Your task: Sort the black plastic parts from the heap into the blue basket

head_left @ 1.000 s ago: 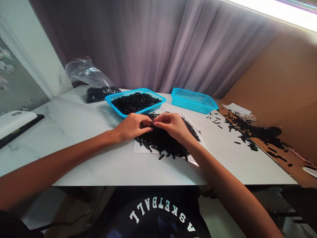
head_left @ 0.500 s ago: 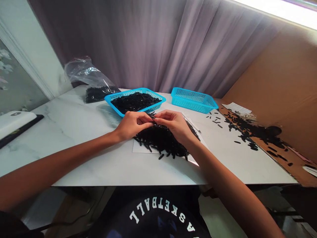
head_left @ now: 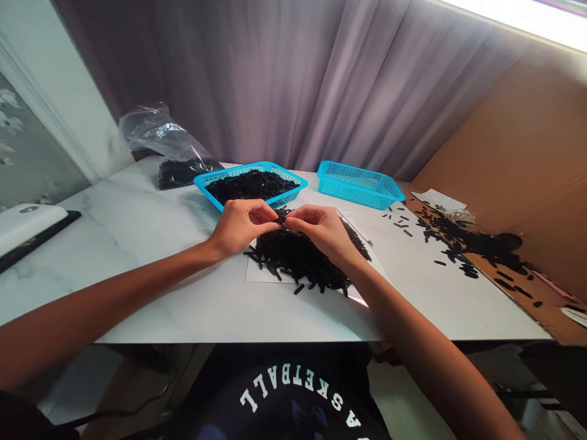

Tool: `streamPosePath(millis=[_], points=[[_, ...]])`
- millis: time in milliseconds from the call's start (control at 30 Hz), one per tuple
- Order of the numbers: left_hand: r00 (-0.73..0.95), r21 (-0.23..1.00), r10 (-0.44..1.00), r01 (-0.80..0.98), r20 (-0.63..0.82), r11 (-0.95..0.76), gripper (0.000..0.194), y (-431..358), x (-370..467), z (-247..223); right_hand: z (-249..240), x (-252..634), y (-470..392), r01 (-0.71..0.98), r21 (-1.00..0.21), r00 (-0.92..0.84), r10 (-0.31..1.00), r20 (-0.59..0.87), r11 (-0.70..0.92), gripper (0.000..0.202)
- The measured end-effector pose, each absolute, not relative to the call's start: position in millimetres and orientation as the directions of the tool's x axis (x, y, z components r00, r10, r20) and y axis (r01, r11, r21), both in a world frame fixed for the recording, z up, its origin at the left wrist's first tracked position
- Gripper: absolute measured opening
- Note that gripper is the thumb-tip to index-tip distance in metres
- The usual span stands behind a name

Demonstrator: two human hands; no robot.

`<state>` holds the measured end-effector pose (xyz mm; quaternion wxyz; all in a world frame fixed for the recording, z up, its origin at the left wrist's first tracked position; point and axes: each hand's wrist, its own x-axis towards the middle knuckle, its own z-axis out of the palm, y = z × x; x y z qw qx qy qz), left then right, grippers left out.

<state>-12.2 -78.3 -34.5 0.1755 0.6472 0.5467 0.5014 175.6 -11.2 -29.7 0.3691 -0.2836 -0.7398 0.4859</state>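
Over a heap of small black elongated pieces (head_left: pixel 298 253), my two hands meet fingertip to fingertip. My left hand (head_left: pixel 243 225) pinches a small black piece (head_left: pixel 281 217) between thumb and fingers. From the other side my right hand (head_left: pixel 318 227) pinches at the same piece; its exact shape is too small to make out. The heap lies on a white sheet (head_left: pixel 257 273), and some pieces spill over its near side. Just behind my left hand stands a blue basket (head_left: pixel 208 186) full of similar black pieces.
A second blue basket (head_left: pixel 360 186) stands at the back right. A clear plastic bag (head_left: pixel 169 137) holding black pieces sits at the back left. More black pieces (head_left: pixel 472 241) lie scattered by the cardboard (head_left: pixel 518 159) on the right. A white device (head_left: pixel 32 223) is at the far left.
My left hand has shifted slightly up and left, and its fingertips have drawn a little away from my right hand's. My right hand is nearly where it was.
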Motion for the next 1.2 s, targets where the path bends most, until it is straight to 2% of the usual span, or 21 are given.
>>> streamPosePath(millis=[133,467,733,1200], points=[[-0.128,0.787,0.891,0.535,0.435,-0.307,0.026,-78.5,-12.4,-33.3,-30.2,175.8,-11.6,0.041,-0.94,-0.572,0.779,0.257,0.34,0.018],[-0.075,0.752,0.874,0.548,0.48,-0.366,0.024,-79.8,-11.9,-32.9,-32.0,175.1,-11.0,0.087,-0.932,-0.593,0.77,0.236,0.353,0.02],[-0.047,0.771,0.886,0.516,0.461,-0.373,0.025,-79.8,-11.5,-32.0,-27.3,175.8,-12.6,-0.011,-0.972,-0.591,0.783,0.196,0.235,0.027],[-0.005,0.749,0.89,0.543,0.456,-0.381,0.019,-82.0,-10.7,-31.5,-28.9,176.4,-10.7,-0.019,-0.999,-0.614,0.788,0.047,0.045,0.028]])
